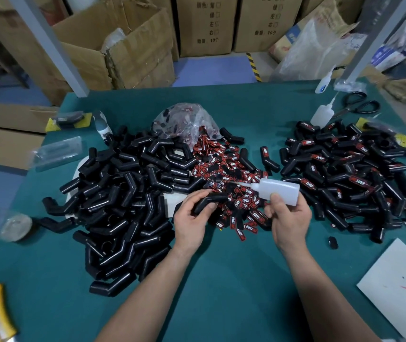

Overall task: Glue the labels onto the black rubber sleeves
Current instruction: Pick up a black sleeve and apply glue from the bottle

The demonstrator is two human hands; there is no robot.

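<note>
head view: gripping a bent black rubber sleeve (209, 202) in the left hand (192, 220), fingers curling round its lower leg, thumb lying along the top. running lower left to upper right, free end pointing at the right hand (288, 218) over the near edge of a heap of red-and-black labels (231, 166). squeezing a translucent white plastic glue bottle (281, 190) between right thumb and curled fingers, nozzle aiming left, just above the sleeve's free end and apparently not touching. probably needing a small dip of the nozzle onto the rubber.
</note>
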